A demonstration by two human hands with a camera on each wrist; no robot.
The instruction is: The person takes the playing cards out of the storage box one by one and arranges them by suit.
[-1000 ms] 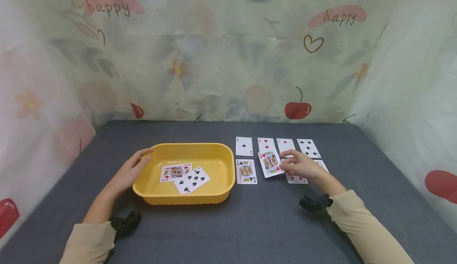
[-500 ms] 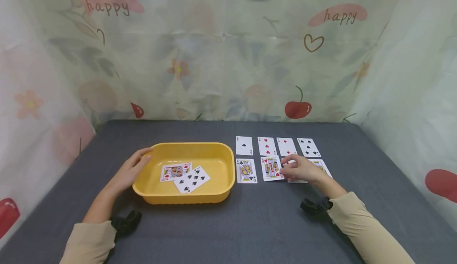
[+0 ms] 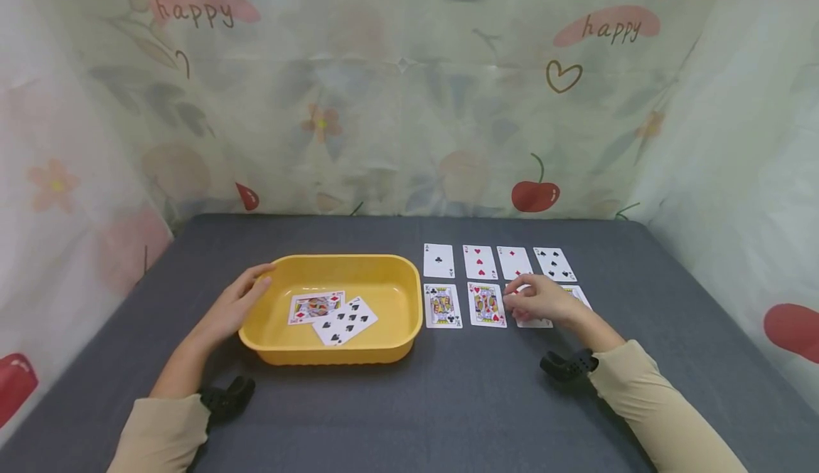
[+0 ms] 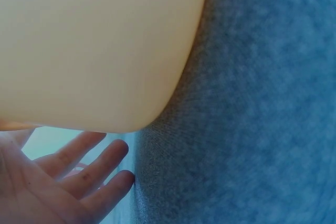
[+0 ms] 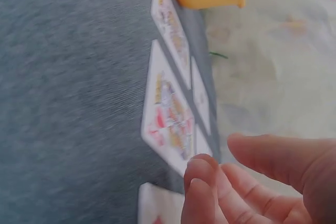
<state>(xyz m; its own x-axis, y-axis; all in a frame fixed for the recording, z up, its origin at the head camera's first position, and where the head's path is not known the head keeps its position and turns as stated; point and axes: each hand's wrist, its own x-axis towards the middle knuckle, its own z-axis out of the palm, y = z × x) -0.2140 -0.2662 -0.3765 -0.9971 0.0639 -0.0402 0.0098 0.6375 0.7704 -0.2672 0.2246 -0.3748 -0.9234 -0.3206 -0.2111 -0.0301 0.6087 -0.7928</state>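
King of hearts [image 3: 487,305]: thin, light, slick, lift by an edge; right hand [image 3: 542,302] loose beside it, left hand [image 3: 229,311] flat against tray [image 3: 333,351].

A makeshift recording booth rather than a lived-in room: a thin curtain [image 3: 397,89] printed with cherries, flowers and the word "happy" closes off the back and both side edges of a table [image 3: 448,416] covered in grey felt.

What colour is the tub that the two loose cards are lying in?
The tub is plain yellow, with no pattern; the head view shows it best.
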